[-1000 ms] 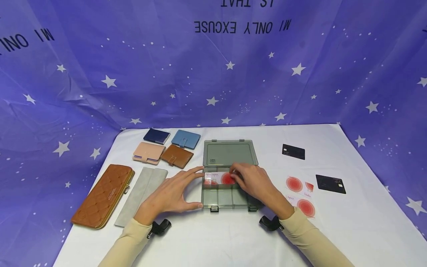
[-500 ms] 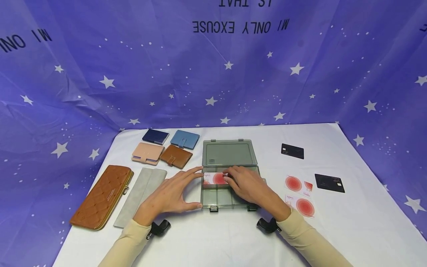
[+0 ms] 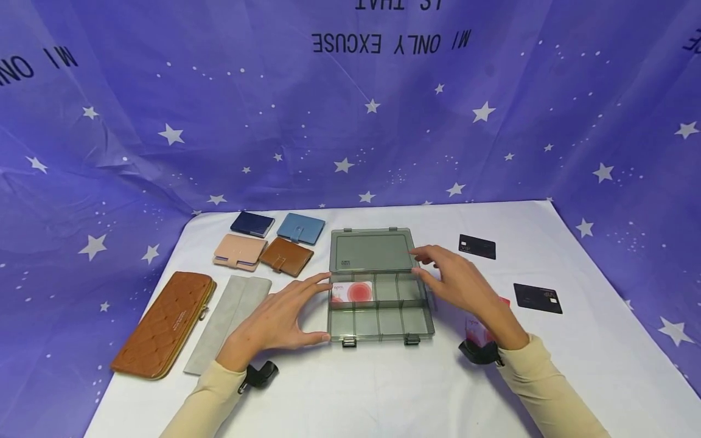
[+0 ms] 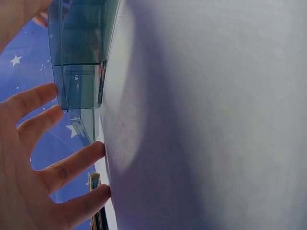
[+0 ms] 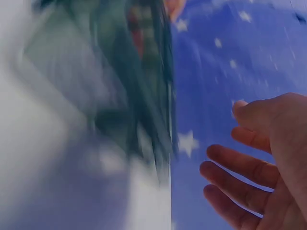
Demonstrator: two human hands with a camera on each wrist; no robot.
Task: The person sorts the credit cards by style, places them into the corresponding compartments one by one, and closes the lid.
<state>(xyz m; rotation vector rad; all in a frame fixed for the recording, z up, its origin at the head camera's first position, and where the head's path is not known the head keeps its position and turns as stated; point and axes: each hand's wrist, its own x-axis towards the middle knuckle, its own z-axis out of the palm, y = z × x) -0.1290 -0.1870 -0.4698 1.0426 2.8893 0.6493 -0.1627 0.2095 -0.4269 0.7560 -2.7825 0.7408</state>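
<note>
fingers (image 3: pixel 312 281) of the left hand (image 3: pixel 276 319) lie straight and spread, index tip and thumb against the left wall of the open compartment box (image 3: pixel 380 310), gripping nothing, apparently to steady it on the white table (image 3: pixel 350 389). the red-circle card (image 3: pixel 352 292) lies flat in the box's rear-left compartment. the right hand (image 3: pixel 459 282) hovers loosely open and empty over the box's right rear corner, just off the lid (image 3: pixel 371 250), clear of the card.

The organiser box (image 3: pixel 378 304) is smoky translucent plastic, smooth and glossy. The card (image 3: pixel 353 292) inside looks slick, printed plastic. The long brown wallet (image 3: pixel 161 323) shows quilted leather; the tablecloth (image 3: pixel 350 389) is matt white cloth.
</note>
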